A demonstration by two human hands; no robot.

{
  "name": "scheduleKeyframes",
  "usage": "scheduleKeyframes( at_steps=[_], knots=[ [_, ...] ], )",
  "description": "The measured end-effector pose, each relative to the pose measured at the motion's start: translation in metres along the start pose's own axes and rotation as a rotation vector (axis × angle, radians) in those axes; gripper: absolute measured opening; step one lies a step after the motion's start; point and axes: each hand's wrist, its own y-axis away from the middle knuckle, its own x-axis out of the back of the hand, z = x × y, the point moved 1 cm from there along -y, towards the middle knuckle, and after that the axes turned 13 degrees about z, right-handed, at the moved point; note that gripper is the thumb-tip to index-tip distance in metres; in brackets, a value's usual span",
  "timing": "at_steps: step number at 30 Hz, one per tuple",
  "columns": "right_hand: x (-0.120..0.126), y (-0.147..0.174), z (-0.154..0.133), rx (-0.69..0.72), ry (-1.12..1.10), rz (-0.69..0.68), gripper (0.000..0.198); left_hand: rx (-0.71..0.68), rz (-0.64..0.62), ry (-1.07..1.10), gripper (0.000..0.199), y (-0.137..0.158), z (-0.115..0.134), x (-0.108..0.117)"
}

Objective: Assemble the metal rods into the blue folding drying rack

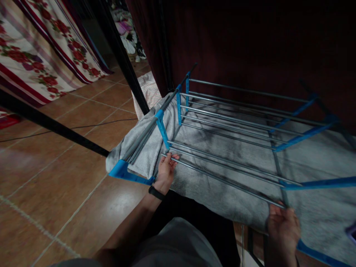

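A long grey metal rod (214,175) spans the near side of a rack frame, with one hand at each end. My left hand (167,167) is closed on the rod's left end, just in front of a blue plastic bracket (162,129). Around its right end, beside the rack's lower side bar, my right hand (283,226) is closed. The rack (228,120) has blue brackets at both sides and several metal rods running between them. It lies on a grey blanket (222,193).
Black metal posts (122,55) rise at the left. Tiled floor (83,185) carries a dark cable (105,122). A floral curtain (50,52) hangs at the upper left, a dark red cloth (250,44) behind the rack. At the right edge is a dark purple-edged object (351,233).
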Motion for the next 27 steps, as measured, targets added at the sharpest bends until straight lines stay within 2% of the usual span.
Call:
scheduleKeyframes(
  at_steps=[3, 8, 12, 17, 23, 27],
  knots=[
    [0.001, -0.002, 0.001, 0.005, -0.049, 0.053, 0.027, 0.022, -0.01, -0.01, 0.016, 0.0, -0.001, -0.001],
    [0.004, -0.005, 0.004, 0.009, -0.089, 0.04, 0.031, 0.065, -0.043, -0.031, 0.012, 0.005, -0.006, -0.003],
    [0.006, -0.006, 0.007, 0.011, -0.074, 0.032, 0.027, 0.107, -0.088, -0.067, 0.017, 0.01, -0.014, -0.003],
    [0.004, -0.004, 0.004, 0.022, -0.054, 0.001, 0.026, 0.14, -0.08, -0.075, 0.021, 0.01, -0.02, -0.001],
    [-0.001, 0.004, -0.003, 0.026, -0.032, -0.043, 0.013, 0.18, -0.068, -0.089, 0.016, 0.009, -0.021, 0.001],
    [0.001, 0.002, 0.0, 0.029, -0.046, -0.035, 0.014, 0.2, -0.071, -0.091, 0.013, 0.008, -0.021, 0.001]
  ],
)
